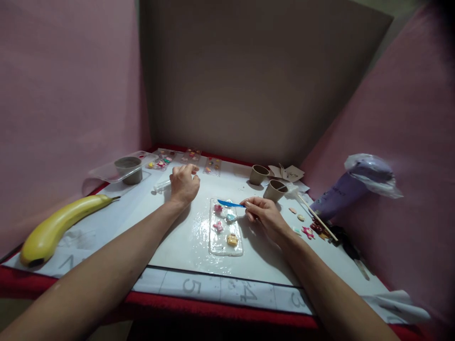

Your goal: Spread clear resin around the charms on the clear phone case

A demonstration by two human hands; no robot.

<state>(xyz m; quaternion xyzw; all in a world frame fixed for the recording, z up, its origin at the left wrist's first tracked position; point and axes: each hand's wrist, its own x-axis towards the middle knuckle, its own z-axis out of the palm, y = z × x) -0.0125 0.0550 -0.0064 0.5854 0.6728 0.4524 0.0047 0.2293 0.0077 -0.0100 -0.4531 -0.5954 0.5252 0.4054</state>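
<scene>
My right hand (261, 211) pinches the handle of a small blue plastic knife (229, 204). Its blade lies over the top part of a clear phone case (215, 247), coated in something glossy. On the case sit a dark pink charm (218, 209), a light blue charm (231, 218), a pink bow-like charm (218, 227) and a yellow charm (232, 240). Up and left of the case, my left hand (185, 184) rests with fingers loosely bent and a gap before the thumb; nothing shows in it. A clear syringe-like tube (161, 186) lies beside its wrist.
Brown cups (259, 175) stand at the back right, near loose charms (308, 232), a wooden stick (320, 220) and a purple plastic-covered roll (341, 192). A yellow banana-shaped object (60, 225) and a clear plastic lid (106, 171) are left. Charm packs (212, 166) lie behind.
</scene>
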